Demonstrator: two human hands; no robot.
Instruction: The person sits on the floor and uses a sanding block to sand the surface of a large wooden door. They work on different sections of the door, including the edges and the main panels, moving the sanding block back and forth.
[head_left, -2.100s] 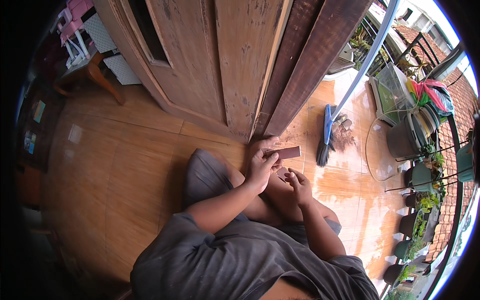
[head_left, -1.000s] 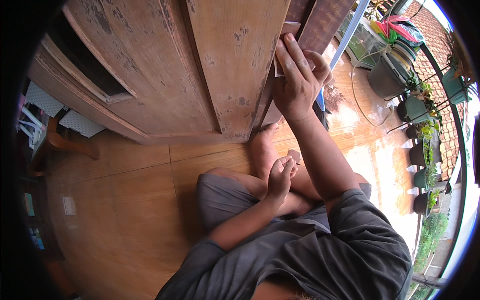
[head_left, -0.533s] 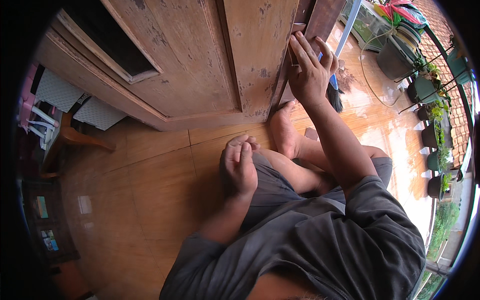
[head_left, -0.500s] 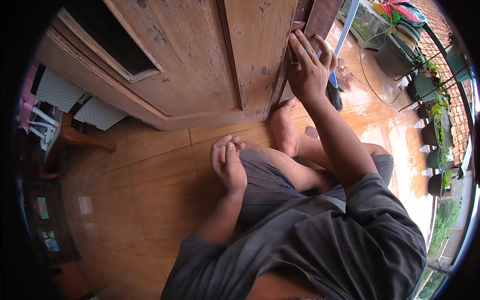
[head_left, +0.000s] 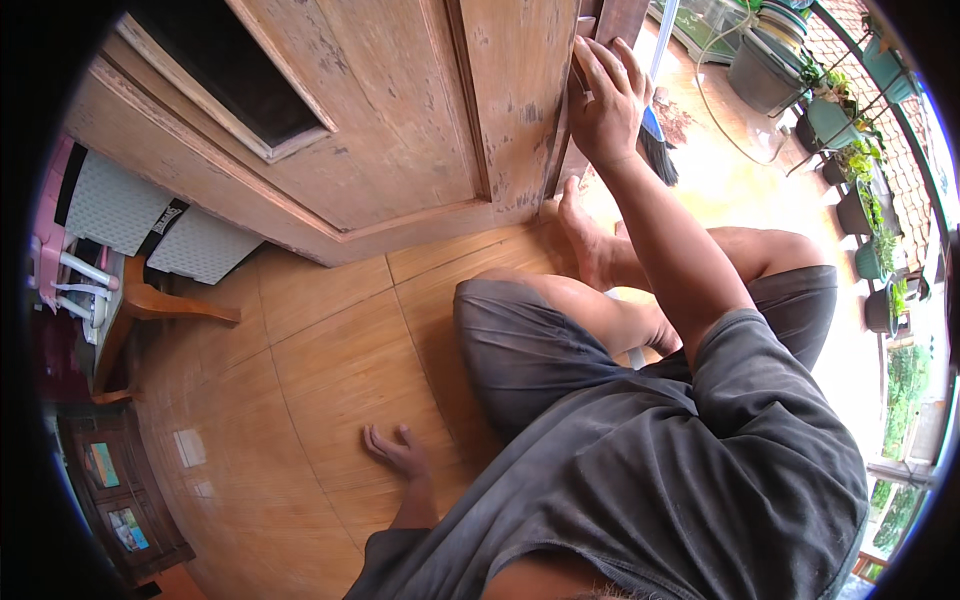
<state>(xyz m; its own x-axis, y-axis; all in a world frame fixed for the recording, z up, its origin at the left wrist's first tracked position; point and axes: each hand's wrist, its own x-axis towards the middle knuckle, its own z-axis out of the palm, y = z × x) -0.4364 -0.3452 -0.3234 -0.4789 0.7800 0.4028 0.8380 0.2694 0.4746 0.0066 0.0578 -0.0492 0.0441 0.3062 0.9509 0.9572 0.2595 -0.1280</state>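
Observation:
My right hand [head_left: 608, 100] is pressed against the narrow side edge of a worn wooden door [head_left: 525, 110], fingers bent over it. A small pale curved piece [head_left: 585, 26] shows just beyond the fingertips; what lies under the fingers is hidden. The door's panels carry dark patches of old finish. Low at my left side, my left hand [head_left: 400, 455] is held out with its fingers apart and nothing in it. Beneath it spreads the tiled floor [head_left: 330, 400]; I cannot tell whether they touch. My legs are folded, one bare foot [head_left: 585, 235] close to the door's bottom corner.
A broom [head_left: 657, 150] with blue head and dark bristles stands past the door edge, beside brown dust [head_left: 673, 122]. Potted plants [head_left: 853, 210] line the right railing, near a grey tub [head_left: 765, 75] and a hose [head_left: 735, 140]. Left are a wooden leg [head_left: 190, 308] and a grey textured panel [head_left: 115, 205].
My left hand has dropped from beside my knee down to my left side, its fingers opening out. My right hand stays at the door edge. My knees have spread apart, and the view has shifted somewhat.

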